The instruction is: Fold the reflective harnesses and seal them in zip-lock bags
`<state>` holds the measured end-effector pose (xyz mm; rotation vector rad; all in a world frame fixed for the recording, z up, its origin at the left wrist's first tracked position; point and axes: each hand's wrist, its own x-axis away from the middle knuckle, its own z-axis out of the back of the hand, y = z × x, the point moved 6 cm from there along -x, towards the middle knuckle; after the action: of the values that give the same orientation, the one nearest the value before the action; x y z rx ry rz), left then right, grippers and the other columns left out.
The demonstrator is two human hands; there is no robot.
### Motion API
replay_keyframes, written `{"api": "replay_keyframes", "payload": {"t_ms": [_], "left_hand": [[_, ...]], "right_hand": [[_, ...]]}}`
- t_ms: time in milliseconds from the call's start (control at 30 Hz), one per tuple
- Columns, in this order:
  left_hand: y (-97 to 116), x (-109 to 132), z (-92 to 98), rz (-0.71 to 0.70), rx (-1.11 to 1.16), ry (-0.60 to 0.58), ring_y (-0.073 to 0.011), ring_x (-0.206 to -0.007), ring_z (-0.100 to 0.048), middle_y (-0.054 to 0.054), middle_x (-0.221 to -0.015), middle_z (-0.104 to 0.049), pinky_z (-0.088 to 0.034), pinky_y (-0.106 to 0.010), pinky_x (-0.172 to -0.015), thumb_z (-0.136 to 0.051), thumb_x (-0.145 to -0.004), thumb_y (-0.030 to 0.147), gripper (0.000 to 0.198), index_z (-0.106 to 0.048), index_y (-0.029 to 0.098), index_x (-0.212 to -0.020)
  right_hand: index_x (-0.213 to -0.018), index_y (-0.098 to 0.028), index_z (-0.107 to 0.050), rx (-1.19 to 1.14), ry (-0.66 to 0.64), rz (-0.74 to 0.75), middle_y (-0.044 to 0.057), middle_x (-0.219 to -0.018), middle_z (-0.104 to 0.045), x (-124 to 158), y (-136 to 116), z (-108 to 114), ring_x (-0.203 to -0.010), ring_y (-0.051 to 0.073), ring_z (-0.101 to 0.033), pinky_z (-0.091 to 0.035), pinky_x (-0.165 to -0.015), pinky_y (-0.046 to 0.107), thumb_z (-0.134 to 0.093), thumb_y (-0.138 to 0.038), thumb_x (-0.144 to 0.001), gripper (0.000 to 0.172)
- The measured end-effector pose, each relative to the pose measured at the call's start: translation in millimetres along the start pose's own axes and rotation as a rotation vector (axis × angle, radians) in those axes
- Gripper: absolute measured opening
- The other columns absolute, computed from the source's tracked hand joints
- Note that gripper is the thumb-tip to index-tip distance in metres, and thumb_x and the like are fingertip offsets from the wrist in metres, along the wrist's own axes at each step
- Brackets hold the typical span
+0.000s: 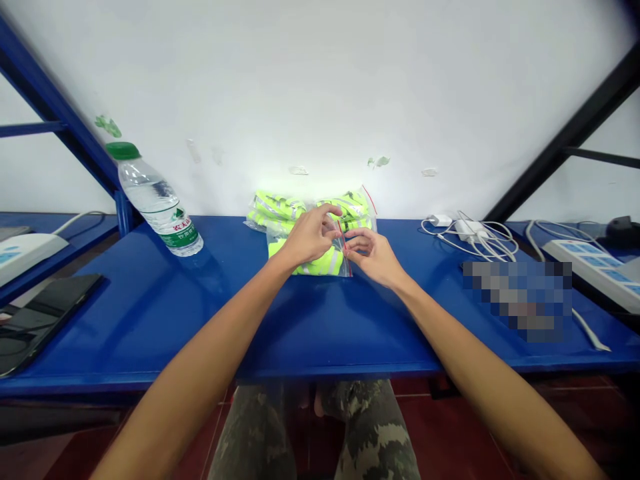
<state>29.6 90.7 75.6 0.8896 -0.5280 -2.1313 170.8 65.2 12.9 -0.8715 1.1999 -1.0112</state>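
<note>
A clear zip bag (pixel 320 262) with folded fluorescent yellow fabric and pale reflective bands lies on the blue table. Its red zip strip runs along the right side. My left hand (pixel 311 235) rests over this bag, thumb and index finger apart beside the strip; its other fingers are partly hidden. From the right, my right hand (pixel 373 257) closes its thumb and fingertips on the strip edge. Two similar bags sit behind against the wall: a left bag (pixel 275 208) and a right bag (pixel 350 205), the latter with a red strip at its far edge.
On the blue table (pixel 320 333), a water bottle (pixel 167 210) leans at left and a black phone-like device (pixel 50 320) lies nearer. White cables and chargers (pixel 473 231) are at right, beside a blurred-out object (pixel 523 300). Power strips (pixel 597 263) and metal frame bars flank the sides.
</note>
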Motion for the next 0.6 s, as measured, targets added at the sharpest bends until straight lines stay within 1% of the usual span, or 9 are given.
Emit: {"api": "replay_keyframes", "payload": {"t_ms": [67,133,233,333,400,467,533,600], "left_hand": [[1.5,1.5,-0.7,-0.02,-0.027,-0.035,-0.0199,-0.084,-0.069,-0.002,-0.087,-0.072,-0.052,-0.033,-0.081,-0.06,-0.083,0.019,0.035,-0.058,0.019,-0.118],[3.0,3.4,-2.7,-0.032,-0.081,-0.091,-0.0226,-0.09,-0.069,-0.002,-0.087,-0.073,-0.051,-0.036,-0.084,-0.065,-0.082,0.022,0.039,-0.057,0.019,-0.12],[3.2,5.5,-6.1,-0.034,-0.129,-0.149,-0.0248,-0.092,-0.069,-0.002,-0.086,-0.074,-0.05,-0.038,-0.086,-0.069,-0.078,0.02,0.045,-0.056,0.019,-0.121],[2.3,6.1,-7.5,-0.041,-0.154,-0.132,-0.0253,-0.095,-0.068,-0.001,-0.085,-0.074,-0.049,-0.039,-0.088,-0.066,-0.078,0.014,0.045,-0.055,0.019,-0.121],[1.4,6.3,-8.1,-0.041,-0.19,-0.104,-0.0267,-0.098,-0.066,-0.002,-0.087,-0.073,-0.049,-0.039,-0.088,-0.065,-0.078,0.014,0.046,-0.055,0.02,-0.122],[0.7,6.9,-9.1,-0.036,-0.212,-0.09,-0.0275,-0.099,-0.066,-0.003,-0.09,-0.073,-0.05,-0.04,-0.087,-0.064,-0.078,0.016,0.047,-0.054,0.021,-0.124],[1.0,7.6,-10.0,-0.039,-0.232,-0.09,-0.0277,-0.098,-0.066,-0.004,-0.094,-0.073,-0.05,-0.04,-0.087,-0.063,-0.081,0.019,0.047,-0.053,0.021,-0.126],[1.5,8.3,-10.8,-0.05,-0.254,-0.114,-0.0287,-0.102,-0.066,-0.007,-0.103,-0.072,-0.049,-0.041,-0.088,-0.063,-0.082,0.024,0.048,-0.051,0.021,-0.129]], "right_hand": [[-0.1,-0.018,-0.058,0.0,-0.001,0.001,0.002,-0.079,-0.066,0.1,-0.3,0.1,-0.072,0.016,-0.064,-0.052,-0.068,0.031,-0.076,-0.031,-0.068,0.039],[-0.098,-0.018,-0.058,0.001,0.0,0.002,0.001,-0.077,-0.065,0.3,-0.4,-0.3,-0.071,0.015,-0.064,-0.052,-0.067,0.031,-0.077,-0.031,-0.068,0.038],[-0.098,-0.019,-0.057,0.015,-0.004,0.009,0.001,-0.078,-0.065,0.2,0.2,-0.5,-0.071,0.015,-0.064,-0.053,-0.067,0.031,-0.076,-0.033,-0.069,0.038],[-0.102,-0.019,-0.057,0.049,-0.031,0.004,0.002,-0.08,-0.067,-0.4,1.9,-0.1,-0.072,0.016,-0.065,-0.054,-0.068,0.032,-0.076,-0.031,-0.068,0.04],[-0.101,-0.019,-0.057,0.064,-0.067,-0.011,0.003,-0.079,-0.068,-0.6,3.0,-0.8,-0.071,0.016,-0.065,-0.055,-0.069,0.033,-0.075,-0.028,-0.068,0.039],[-0.098,-0.019,-0.058,0.073,-0.087,-0.018,0.002,-0.077,-0.068,-0.5,3.0,-1.5,-0.067,0.016,-0.065,-0.055,-0.067,0.033,-0.074,-0.026,-0.068,0.035],[-0.096,-0.019,-0.058,0.082,-0.08,-0.015,0.001,-0.074,-0.067,-0.1,2.4,-1.7,-0.064,0.015,-0.064,-0.054,-0.064,0.032,-0.073,-0.026,-0.069,0.031],[-0.095,-0.019,-0.058,0.089,-0.066,-0.015,0.001,-0.073,-0.066,0.2,2.7,-1.9,-0.062,0.015,-0.063,-0.054,-0.061,0.031,-0.072,-0.027,-0.071,0.03]]}}
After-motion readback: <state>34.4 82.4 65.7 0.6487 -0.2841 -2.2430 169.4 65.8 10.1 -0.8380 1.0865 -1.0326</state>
